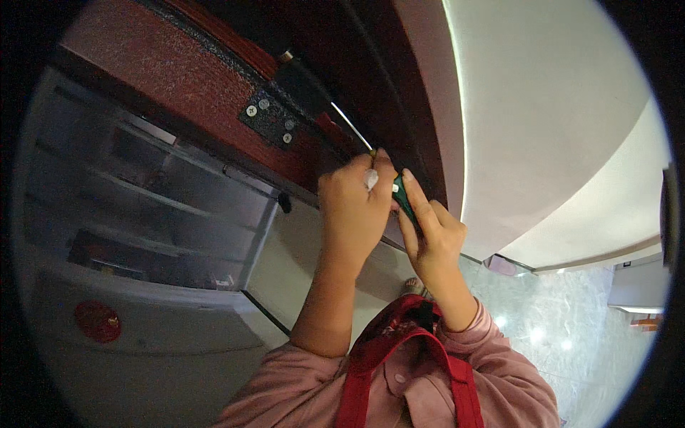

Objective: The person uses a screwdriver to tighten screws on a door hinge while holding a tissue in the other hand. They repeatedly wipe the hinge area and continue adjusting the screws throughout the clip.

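Observation:
A screwdriver (pixel 351 126) with a thin bright shaft and a dark green handle points up and left, toward the dark edge of a red-brown wooden door or frame. My left hand (pixel 357 203) is closed around the front of its handle, where the shaft begins. Farther back, my right hand (pixel 437 239) grips the handle, thumb and fingers along it. Something small and whitish shows at the left fingers; its kind is unclear. Left of the shaft is a dark hinge plate (pixel 270 121) with several screw heads. The shaft's tip lies against dark material, and I cannot see what it touches.
A glass-fronted cabinet (pixel 171 207) with shelves stands at the left, a round red sticker (pixel 98 322) below it. A curved white wall (pixel 542 107) rises on the right. Shiny tiled floor (pixel 531 321) lies at the lower right.

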A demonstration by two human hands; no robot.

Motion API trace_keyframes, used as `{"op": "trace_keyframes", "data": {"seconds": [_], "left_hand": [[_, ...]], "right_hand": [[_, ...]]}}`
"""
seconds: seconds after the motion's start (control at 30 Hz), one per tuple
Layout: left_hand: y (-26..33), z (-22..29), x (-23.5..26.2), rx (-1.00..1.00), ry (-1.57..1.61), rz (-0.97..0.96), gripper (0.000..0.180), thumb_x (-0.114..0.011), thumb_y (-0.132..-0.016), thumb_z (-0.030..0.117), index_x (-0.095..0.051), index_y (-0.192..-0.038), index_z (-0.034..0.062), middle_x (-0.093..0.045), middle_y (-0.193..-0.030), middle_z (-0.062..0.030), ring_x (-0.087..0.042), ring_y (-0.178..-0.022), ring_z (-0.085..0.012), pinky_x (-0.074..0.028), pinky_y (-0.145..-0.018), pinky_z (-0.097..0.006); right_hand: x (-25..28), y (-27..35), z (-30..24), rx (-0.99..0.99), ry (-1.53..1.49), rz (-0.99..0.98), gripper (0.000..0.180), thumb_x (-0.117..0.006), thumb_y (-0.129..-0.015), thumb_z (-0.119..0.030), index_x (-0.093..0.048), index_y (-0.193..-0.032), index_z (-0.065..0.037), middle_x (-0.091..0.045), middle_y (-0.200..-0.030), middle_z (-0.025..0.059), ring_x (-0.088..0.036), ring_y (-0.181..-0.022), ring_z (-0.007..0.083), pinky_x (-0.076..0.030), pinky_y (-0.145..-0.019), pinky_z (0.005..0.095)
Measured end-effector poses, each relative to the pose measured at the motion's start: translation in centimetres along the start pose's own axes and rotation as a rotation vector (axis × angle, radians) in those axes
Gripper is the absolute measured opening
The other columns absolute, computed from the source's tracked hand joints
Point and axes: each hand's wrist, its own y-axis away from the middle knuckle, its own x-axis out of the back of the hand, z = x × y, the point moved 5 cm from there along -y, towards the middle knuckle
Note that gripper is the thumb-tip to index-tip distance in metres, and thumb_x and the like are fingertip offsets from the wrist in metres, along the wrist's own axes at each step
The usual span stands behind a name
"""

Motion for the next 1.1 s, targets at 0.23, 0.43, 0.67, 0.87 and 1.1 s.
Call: {"op": "trace_keyframes", "data": {"seconds": [0.23,0.43,0.67,0.87,1.1], "left_hand": [[0.1,-0.7,-2.1,0.084,0.242,-0.085,0.037,-0.051,-0.096,0.026,-0.062,-0.074,-0.0022,-0.060,-0.056,-0.0085,-0.061,-0.045,-0.0147,-0.045,-0.043,-0.025],[1.1,1.8,-1.4,-0.040,0.135,-0.001,0.037,-0.054,-0.094,0.026,-0.062,-0.072,-0.0022,-0.059,-0.052,-0.0069,-0.060,-0.045,-0.0139,-0.045,-0.044,-0.027],[0.4,1.1,0.6,-0.333,-0.267,0.206,0.031,-0.060,-0.091,0.021,-0.061,-0.070,-0.0007,-0.058,-0.055,-0.0139,-0.061,-0.048,-0.0248,-0.043,-0.044,-0.035],[-0.2,1.8,2.0,-0.286,-0.502,0.286,0.032,-0.056,-0.092,0.022,-0.060,-0.069,0.0007,-0.057,-0.058,-0.0199,-0.059,-0.052,-0.0362,-0.044,-0.047,-0.041],[-1.0,2.1,2.8,-0.296,-0.544,0.290,0.034,-0.055,-0.093,0.022,-0.057,-0.066,0.0006,-0.055,-0.057,-0.0207,-0.058,-0.052,-0.0375,-0.043,-0.047,-0.043]], "right_hand": [[2.5,-0.1,-0.1,0.035,0.105,-0.044,0.062,-0.073,-0.070,-0.007,-0.059,-0.129,-0.022,-0.035,-0.055,0.0040,-0.041,-0.043,0.0191,-0.037,-0.042,0.0330],[1.6,0.4,1.2,-0.004,-0.173,0.004,0.054,-0.069,-0.078,-0.005,-0.056,-0.130,-0.011,-0.053,-0.066,0.0078,-0.053,-0.050,0.0205,-0.044,-0.049,0.0300],[-3.2,0.4,1.6,-0.124,-0.586,-0.020,0.048,-0.065,-0.086,-0.008,-0.050,-0.130,0.002,-0.057,-0.126,0.0203,-0.060,-0.111,0.0266,-0.044,-0.093,0.0311],[-8.0,-0.4,2.5,-0.245,-0.859,-0.082,0.049,-0.059,-0.092,-0.023,-0.048,-0.132,0.004,-0.053,-0.131,0.0184,-0.051,-0.120,0.0239,-0.037,-0.102,0.0336],[-7.3,-1.2,1.1,-0.238,-0.746,-0.032,0.045,-0.063,-0.090,-0.014,-0.051,-0.128,0.004,-0.057,-0.126,0.0185,-0.055,-0.115,0.0217,-0.040,-0.098,0.0325]]}}
